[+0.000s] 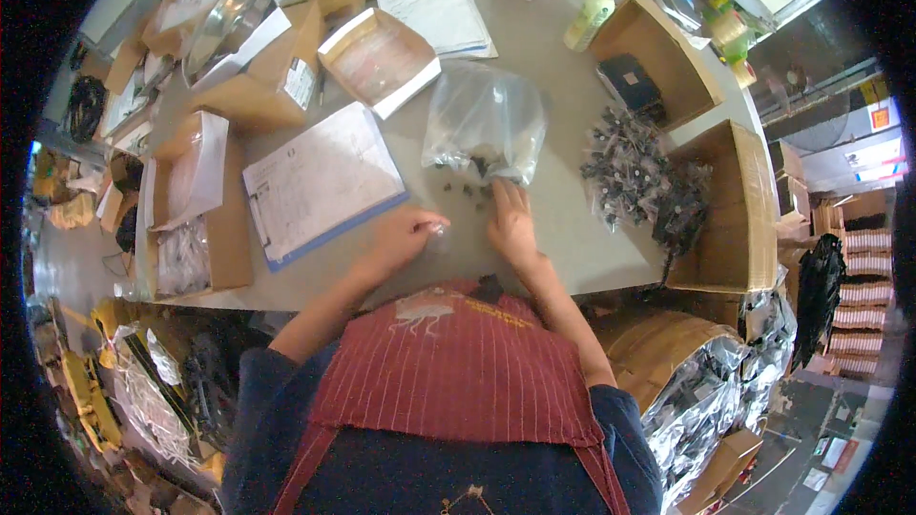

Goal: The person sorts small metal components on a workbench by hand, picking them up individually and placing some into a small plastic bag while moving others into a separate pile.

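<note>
Resting on grey worktop (572,248): right hand (513,225), fingers flat and spread on small dark parts (468,189) spilling from clear plastic bag (484,122); left hand (408,234), grip pinching small clear packet (440,229). Beside: blue-edged clipboard (320,181), white-labelled brown carton (272,76).

A grey table (563,229) is seen, crowded with goods. A clipboard with paper (320,181) is laid left of centre, and a clear plastic bag (485,124) sits at the middle, with small dark parts (468,189) scattered just before it. A heap of dark parts (639,176) is piled to the right, between two open cardboard boxes (735,210). More boxes (377,57) and a green bottle (590,17) are set along the far side.
</note>
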Demonstrator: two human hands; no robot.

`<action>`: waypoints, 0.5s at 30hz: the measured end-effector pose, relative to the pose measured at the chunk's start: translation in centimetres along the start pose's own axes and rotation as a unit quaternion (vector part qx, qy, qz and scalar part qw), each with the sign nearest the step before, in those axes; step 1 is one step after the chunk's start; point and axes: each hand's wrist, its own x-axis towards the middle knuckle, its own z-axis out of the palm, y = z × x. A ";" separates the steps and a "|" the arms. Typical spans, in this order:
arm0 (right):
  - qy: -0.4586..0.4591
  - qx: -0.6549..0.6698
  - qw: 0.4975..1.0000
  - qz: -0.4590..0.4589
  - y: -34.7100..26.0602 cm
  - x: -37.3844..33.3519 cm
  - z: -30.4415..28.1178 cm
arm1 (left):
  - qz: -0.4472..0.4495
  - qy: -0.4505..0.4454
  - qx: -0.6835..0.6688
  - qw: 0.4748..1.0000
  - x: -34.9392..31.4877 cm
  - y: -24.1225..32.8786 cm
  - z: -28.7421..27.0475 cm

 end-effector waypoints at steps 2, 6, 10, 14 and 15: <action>-0.024 0.002 1.000 -0.015 0.0 -0.1 -0.7 | 0.017 -0.026 0.014 0.999 -0.3 0.5 0.2; -0.120 0.052 0.991 0.041 -0.3 -0.3 -2.3 | -0.037 -0.020 0.098 0.994 -0.8 3.3 -0.2; -0.042 0.088 0.993 0.067 -1.2 -0.9 -3.2 | -0.054 -0.027 0.128 0.990 -0.6 3.9 -0.3; -0.027 0.139 0.986 0.093 -3.0 -0.4 -4.6 | 0.055 0.007 0.046 0.997 -1.0 1.7 0.8; -0.027 0.138 0.985 0.095 -3.4 -0.2 -5.0 | 0.049 -0.017 0.075 0.996 -1.0 2.4 0.5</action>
